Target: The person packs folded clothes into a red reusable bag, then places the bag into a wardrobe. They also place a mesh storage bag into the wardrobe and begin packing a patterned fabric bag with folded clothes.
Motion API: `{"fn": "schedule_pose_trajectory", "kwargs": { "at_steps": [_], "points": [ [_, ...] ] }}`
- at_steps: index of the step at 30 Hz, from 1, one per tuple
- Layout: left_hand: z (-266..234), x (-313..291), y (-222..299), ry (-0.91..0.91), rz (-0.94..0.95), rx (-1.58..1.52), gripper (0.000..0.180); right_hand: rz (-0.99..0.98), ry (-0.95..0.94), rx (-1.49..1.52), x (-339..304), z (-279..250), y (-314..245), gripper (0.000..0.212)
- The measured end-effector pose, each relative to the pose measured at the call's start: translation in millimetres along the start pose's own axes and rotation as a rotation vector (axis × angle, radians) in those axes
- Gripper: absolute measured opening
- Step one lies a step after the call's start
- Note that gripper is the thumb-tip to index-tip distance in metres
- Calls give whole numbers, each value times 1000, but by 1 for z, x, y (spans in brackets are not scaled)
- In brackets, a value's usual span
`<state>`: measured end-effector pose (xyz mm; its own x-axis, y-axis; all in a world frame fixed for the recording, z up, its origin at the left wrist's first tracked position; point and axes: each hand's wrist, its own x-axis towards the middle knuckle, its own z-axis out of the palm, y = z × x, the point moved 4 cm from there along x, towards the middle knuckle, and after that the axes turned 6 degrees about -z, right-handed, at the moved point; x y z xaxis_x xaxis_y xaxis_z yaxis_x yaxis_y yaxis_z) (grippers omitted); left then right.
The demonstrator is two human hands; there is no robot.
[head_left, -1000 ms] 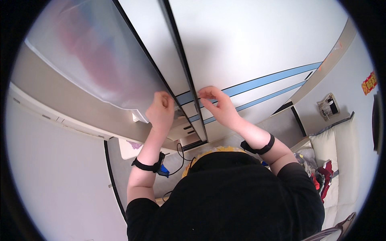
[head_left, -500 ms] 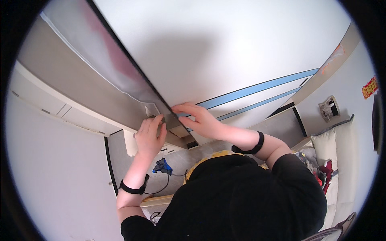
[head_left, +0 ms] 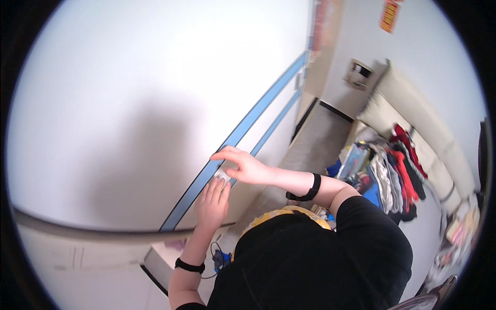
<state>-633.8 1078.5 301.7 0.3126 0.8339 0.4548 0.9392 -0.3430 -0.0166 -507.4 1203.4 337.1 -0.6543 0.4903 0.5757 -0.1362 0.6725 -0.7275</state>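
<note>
A broad white wardrobe door (head_left: 206,67) with two blue stripes fills the left and middle of the view. My right hand (head_left: 242,165) is at the wider stripe, fingers curved and thumb apart from the index finger. Just below it, my left hand (head_left: 213,204) points its stretched fingers up toward the right thumb. A small pale patch (head_left: 223,173) shows between the two hands; what it is cannot be made out. Both hands look open, and whether their fingertips touch the door is unclear.
On the right, clothes (head_left: 398,170) lie heaped on a bed with a cream padded headboard (head_left: 429,113). A dark blue thing with a cable (head_left: 221,258) lies below my left forearm. A recessed wall box (head_left: 357,75) sits in the far wall.
The view has turned to the right. The dark gap with the translucent cover, where my hands were, no longer shows. Both hands are now in front of the door's striped face, closer together.
</note>
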Motion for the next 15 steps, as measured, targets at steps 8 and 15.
{"fn": "schedule_pose_trajectory", "kwargs": {
  "at_steps": [8, 15],
  "points": [
    [83, 107, 50, -168, 89, 97, 66, 406, 680, -144, -69, -190, 141, 38],
    [122, 147, 35, -337, -129, 335, 76, 662, 893, -121, -91, -356, 259, 50]
  ]
}}
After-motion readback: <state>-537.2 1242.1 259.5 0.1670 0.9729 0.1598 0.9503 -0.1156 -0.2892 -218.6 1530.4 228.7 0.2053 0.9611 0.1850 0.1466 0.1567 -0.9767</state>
